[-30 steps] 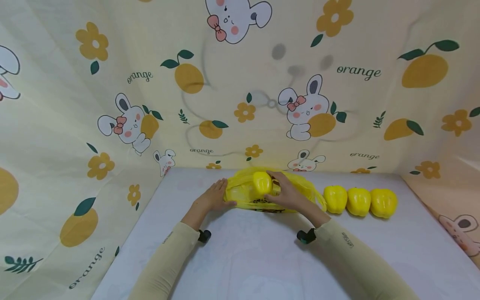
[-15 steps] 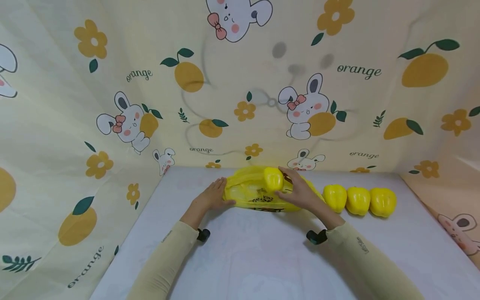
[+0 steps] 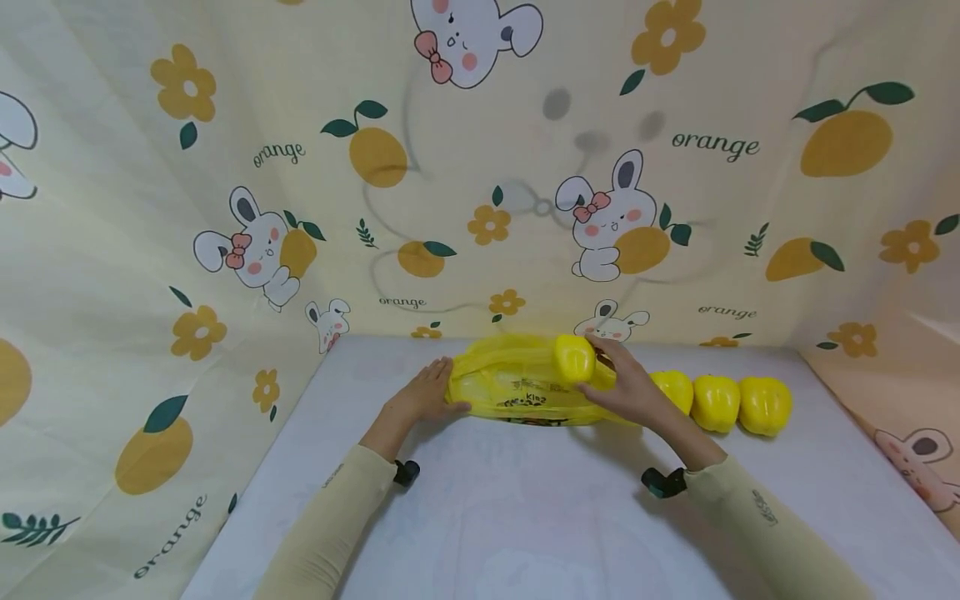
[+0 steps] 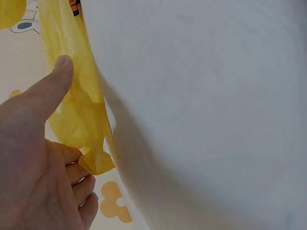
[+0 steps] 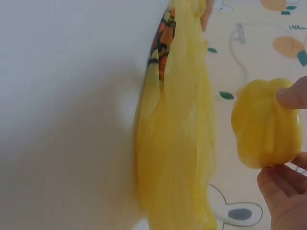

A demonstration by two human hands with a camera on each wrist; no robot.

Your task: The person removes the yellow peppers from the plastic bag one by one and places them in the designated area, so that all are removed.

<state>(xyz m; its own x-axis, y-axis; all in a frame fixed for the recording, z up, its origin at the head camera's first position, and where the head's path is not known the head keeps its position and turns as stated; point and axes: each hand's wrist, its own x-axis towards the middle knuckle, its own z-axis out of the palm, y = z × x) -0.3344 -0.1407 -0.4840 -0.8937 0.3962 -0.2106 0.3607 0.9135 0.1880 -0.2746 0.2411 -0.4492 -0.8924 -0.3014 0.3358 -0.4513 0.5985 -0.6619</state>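
A yellow bell pepper (image 3: pixel 574 359) is held in my right hand (image 3: pixel 632 390), above the right part of a thin yellow plastic bag (image 3: pixel 510 392). The right wrist view shows the thumb on one side of this bell pepper (image 5: pixel 266 125) and the fingertips on the other. Lying on its side, the bag has dark print along its front. At its left end, my left hand (image 3: pixel 426 393) holds the bag between thumb and fingers; the left wrist view shows the thumb across the bag film (image 4: pixel 81 96) and fingertips partly hidden behind it.
Three more yellow bell peppers stand in a row to the right: a near one (image 3: pixel 672 390) partly behind my right hand, a middle one (image 3: pixel 716 403) and an outer one (image 3: pixel 766 406). A printed cloth backdrop (image 3: pixel 450 192) rises behind the white table (image 3: pixel 495 517).
My right hand has moved right with the bell pepper, from the middle of the bag to its right part. More of the bag's front shows. The left hand has stayed in place.
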